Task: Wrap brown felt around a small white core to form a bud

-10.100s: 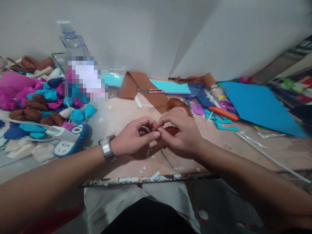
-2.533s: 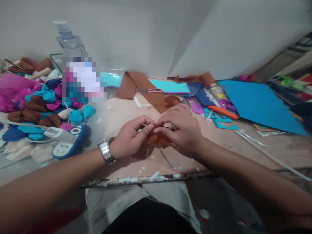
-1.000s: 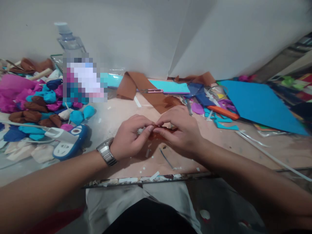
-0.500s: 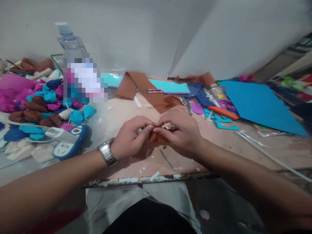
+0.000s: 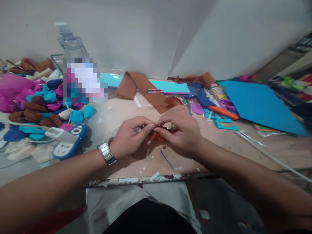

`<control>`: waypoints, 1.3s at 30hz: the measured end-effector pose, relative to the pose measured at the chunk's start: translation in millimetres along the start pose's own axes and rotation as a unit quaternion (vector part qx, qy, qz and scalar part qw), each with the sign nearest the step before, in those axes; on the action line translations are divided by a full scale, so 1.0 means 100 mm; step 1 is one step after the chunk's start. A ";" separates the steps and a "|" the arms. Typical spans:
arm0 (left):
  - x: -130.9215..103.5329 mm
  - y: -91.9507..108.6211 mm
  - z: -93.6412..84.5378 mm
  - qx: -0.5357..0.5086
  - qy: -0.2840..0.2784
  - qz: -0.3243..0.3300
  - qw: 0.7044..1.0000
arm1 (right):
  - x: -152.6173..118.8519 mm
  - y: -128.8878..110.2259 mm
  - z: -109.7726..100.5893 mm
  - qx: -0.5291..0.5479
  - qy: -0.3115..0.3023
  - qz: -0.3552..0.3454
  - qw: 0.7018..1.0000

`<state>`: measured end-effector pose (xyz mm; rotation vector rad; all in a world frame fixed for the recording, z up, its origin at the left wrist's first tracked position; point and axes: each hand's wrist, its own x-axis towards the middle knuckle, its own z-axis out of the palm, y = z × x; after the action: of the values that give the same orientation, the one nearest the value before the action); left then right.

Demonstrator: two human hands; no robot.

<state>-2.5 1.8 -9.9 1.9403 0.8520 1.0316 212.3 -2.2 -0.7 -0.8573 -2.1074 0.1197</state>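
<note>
Between my two hands is a small piece of brown paper, partly hidden by the fingers. My left hand, with a metal watch on the wrist, pinches its edge between thumb and fingertips. From the other side my right hand pinches the same piece, its thumb tip nearly touching the left thumb. Just behind the hands lies a long folded brown strip with a pink-handled small tool on it. A thin dark strip lies in front of the hands.
Crumpled pink, blue and brown paper pieces are heaped at the left, beside a blue-and-white power socket and a clear bottle. On the right are an orange cutter, a blue sheet and a white strip.
The brown paper between my fingers has folded up a little and less of it shows below them. Both hands have hardly moved.
</note>
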 end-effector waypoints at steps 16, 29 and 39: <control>-0.02 -0.03 0.04 0.007 -0.020 -0.009 1.000 | 0.01 -0.01 -0.01 0.031 0.048 0.012 0.998; -0.02 -0.07 0.01 -0.021 0.047 0.044 0.998 | 0.00 0.01 -0.01 -0.002 -0.011 0.008 1.000; 0.00 -0.05 0.01 -0.091 0.031 -0.035 0.995 | 0.00 0.02 0.00 -0.013 -0.015 -0.009 1.000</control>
<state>-2.9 3.4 -14.3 1.7223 0.8233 1.0927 213.5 -0.9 -1.5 -0.8572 -2.1485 0.0974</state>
